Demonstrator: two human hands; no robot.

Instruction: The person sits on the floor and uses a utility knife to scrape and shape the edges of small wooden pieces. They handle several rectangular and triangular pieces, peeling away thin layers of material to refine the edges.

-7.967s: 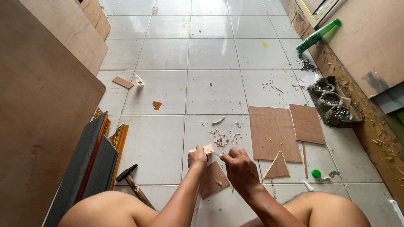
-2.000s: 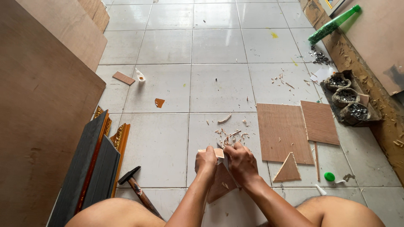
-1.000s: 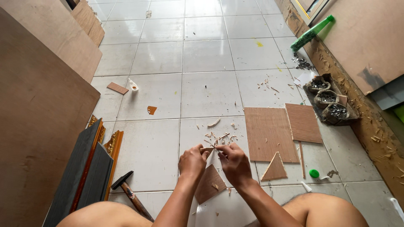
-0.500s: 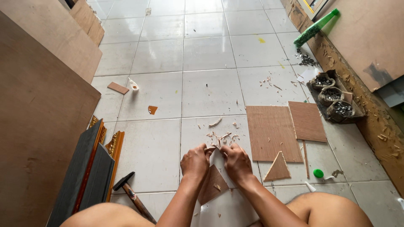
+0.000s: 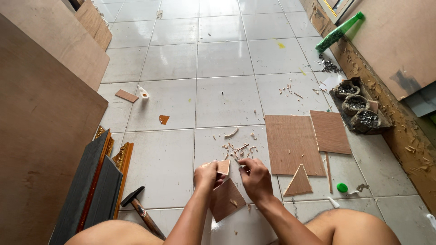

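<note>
My left hand (image 5: 205,175) grips a small pale plywood piece (image 5: 222,167) held upright above the tiled floor. My right hand (image 5: 256,178) is closed on a thin blade-like tool (image 5: 236,161) whose tip meets the piece's right edge. Under both hands lies a brown square of plywood (image 5: 226,199). Wood shavings (image 5: 238,148) are scattered on the tile just beyond the hands. My bare knees frame the bottom of the view.
A hammer (image 5: 141,210) lies at the lower left beside dark picture-frame mouldings (image 5: 93,186). Two brown plywood sheets (image 5: 293,143), a triangle offcut (image 5: 299,181) and a green cap (image 5: 342,187) lie to the right. Bags of small hardware (image 5: 359,109) sit by the right wall. Large boards (image 5: 41,113) lean at left.
The hands have stayed over the brown square, working the small piece. It was turned between them and the tool tip now sits at its right edge. The view shifted slightly.
</note>
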